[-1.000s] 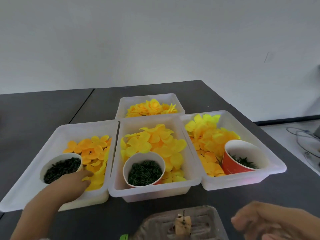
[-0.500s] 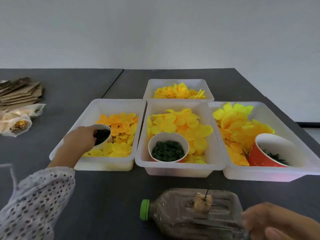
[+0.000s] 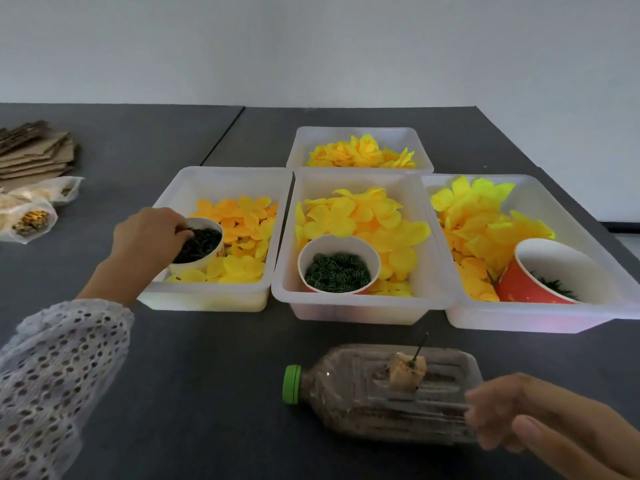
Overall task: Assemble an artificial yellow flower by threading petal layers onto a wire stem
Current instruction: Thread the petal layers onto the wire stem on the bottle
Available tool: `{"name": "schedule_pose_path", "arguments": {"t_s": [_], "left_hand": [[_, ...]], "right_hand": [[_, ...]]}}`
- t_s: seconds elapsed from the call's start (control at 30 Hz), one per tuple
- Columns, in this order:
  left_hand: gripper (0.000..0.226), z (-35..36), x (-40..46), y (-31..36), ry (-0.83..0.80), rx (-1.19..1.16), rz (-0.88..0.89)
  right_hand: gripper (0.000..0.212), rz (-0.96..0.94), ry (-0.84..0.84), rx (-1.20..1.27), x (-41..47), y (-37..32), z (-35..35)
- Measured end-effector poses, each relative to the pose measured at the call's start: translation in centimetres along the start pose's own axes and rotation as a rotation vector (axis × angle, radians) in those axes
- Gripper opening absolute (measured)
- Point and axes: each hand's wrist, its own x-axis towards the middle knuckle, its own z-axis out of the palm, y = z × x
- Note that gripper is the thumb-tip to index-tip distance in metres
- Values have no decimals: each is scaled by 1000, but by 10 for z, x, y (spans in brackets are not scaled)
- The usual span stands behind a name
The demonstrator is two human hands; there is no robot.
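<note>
Since the earlier frames the left hand (image 3: 147,237) has shifted from the near rim of the left tray (image 3: 166,296) to the white cup (image 3: 202,249) standing in it, and the view has swung left, so that a stack of cardboard (image 3: 34,154) and some clear bags (image 3: 31,209) now show at the table's far left. The left hand's fingertips are curled down into the cup's dark green rings (image 3: 199,242); whether they already pinch one cannot be told. The right hand (image 3: 533,417) rests near the base end of a clear bottle (image 3: 377,393) that lies on its side, green cap toward the left; its fingers are loosely bent and blurred, and whether they grip the bottle cannot be told. On the bottle's upper side sits a pale block (image 3: 407,375) with the wire stem (image 3: 419,346) stuck in it, standing nearly upright with a slight lean to the right. No petal layer is on the stem yet. The stem lies to the right of and nearer than the left hand (well apart, with the middle tray (image 3: 360,313) between), and close to the right hand. Any piece lifted from the cup would probably have to travel rightward and toward the person, then descend along the stem's near-vertical axis. Yellow petals (image 3: 360,216) fill all four trays.
</note>
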Motion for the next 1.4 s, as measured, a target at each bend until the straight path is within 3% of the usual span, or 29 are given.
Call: {"name": "schedule_pose_path", "arguments": {"t_s": [0.3, 0.5, 0.6, 0.7, 0.8, 0.93, 1.07, 1.27, 1.4], "left_hand": [[25, 9, -5, 6, 79, -71, -108], [24, 3, -5, 7, 138, -195, -187], [23, -13, -10, 17, 242, -381, -98], [21, -47, -35, 53, 293, -838, -20], [19, -73, -96, 117, 193, -1337, 166], [19, -73, -173, 189, -119, -1510, 453], [20, -69, -192, 212, -262, -1695, 500], [18, -69, -192, 214, -194, -1646, 484], [20, -67, -190, 216, -102, -1584, 505]], "right_hand": [[53, -67, -15, 45, -6, 0, 0], [53, -61, -25, 100, -5, 1, 1], [40, -58, -12, 129, -4, -4, 4], [25, -50, 45, 220, -1, -8, 8], [24, -72, 160, 200, 4, -10, 17], [17, -129, 357, 200, 16, -14, 34], [28, -165, 436, 176, 20, -16, 44], [38, -152, 424, 228, 17, -13, 46], [32, -113, 405, 252, 16, -10, 50]]}}
